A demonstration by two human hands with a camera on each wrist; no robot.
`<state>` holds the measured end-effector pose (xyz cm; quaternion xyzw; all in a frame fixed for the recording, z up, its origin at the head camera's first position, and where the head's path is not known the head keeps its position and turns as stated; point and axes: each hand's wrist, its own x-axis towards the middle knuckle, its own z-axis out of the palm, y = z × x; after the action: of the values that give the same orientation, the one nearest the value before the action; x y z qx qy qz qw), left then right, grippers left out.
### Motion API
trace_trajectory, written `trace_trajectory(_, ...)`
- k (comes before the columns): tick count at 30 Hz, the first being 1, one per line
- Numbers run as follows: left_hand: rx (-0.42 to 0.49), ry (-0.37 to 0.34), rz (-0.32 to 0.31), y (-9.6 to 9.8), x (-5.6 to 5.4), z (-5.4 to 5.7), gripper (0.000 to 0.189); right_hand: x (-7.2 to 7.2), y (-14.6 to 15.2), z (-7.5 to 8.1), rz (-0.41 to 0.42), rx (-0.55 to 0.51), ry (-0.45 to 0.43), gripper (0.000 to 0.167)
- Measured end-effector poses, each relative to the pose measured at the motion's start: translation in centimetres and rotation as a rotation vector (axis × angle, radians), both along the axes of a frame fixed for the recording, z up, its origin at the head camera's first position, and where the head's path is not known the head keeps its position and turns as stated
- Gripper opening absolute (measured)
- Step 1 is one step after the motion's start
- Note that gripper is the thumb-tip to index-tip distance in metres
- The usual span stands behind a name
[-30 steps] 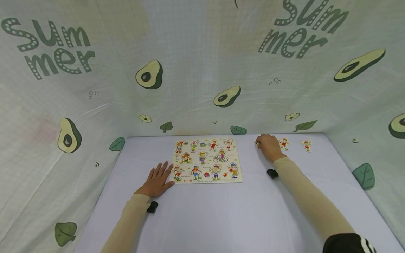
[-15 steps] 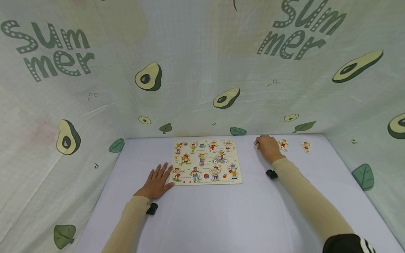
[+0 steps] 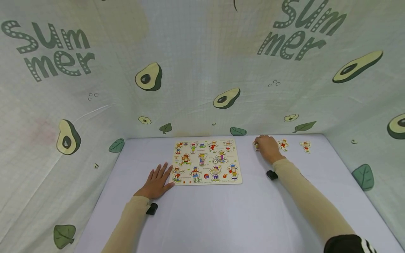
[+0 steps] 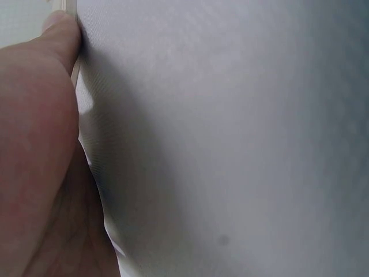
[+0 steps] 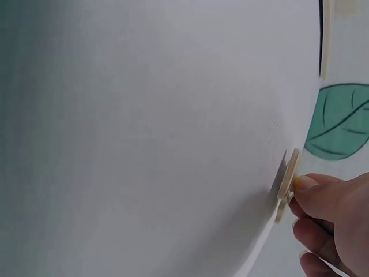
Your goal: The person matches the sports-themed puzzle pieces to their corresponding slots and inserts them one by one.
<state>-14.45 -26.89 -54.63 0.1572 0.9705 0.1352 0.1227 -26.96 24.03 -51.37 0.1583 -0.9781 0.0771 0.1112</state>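
Observation:
A wooden puzzle board [image 3: 197, 169] printed with colourful sporting figures lies on the white table in the head view. My left hand [image 3: 155, 184] rests flat with fingers spread at its left edge; the left wrist view shows the thumb [image 4: 60, 34] touching the board's rim. To the right of the board, my right hand [image 3: 267, 148] pinches a small wooden puzzle piece [image 5: 290, 174] between thumb and fingers. That piece stands tilted, close to the table, with its shadow beside it. Its printed face is mostly hidden by the hand.
Two more puzzle pieces lie at the back right: one puzzle piece [image 3: 283, 145] just beside the right hand, another puzzle piece [image 3: 305, 146] farther right. A pale cloth with avocado prints [image 3: 226, 98] hangs behind the white table [image 3: 202, 218] and around its sides.
The pinched piece shows slightly more to the left of the right fingers than before. The left hand and the board keep their places; the head view shifted slightly.

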Motion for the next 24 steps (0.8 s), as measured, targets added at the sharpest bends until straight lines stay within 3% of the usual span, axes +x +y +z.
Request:
trace_trajectory(13, 0.016, -0.025, 0.009, 0.3, 0.3, 0.8, 0.080, 1.0, -2.5, 0.9, 0.104, 0.007, 0.070, 0.017)
trace_trajectory(24, 0.014, -0.015, 0.008, 0.3, 0.2, 0.6, 0.079, 2.1, -5.1, 2.5, 0.173, -0.011, 0.096, 0.019)
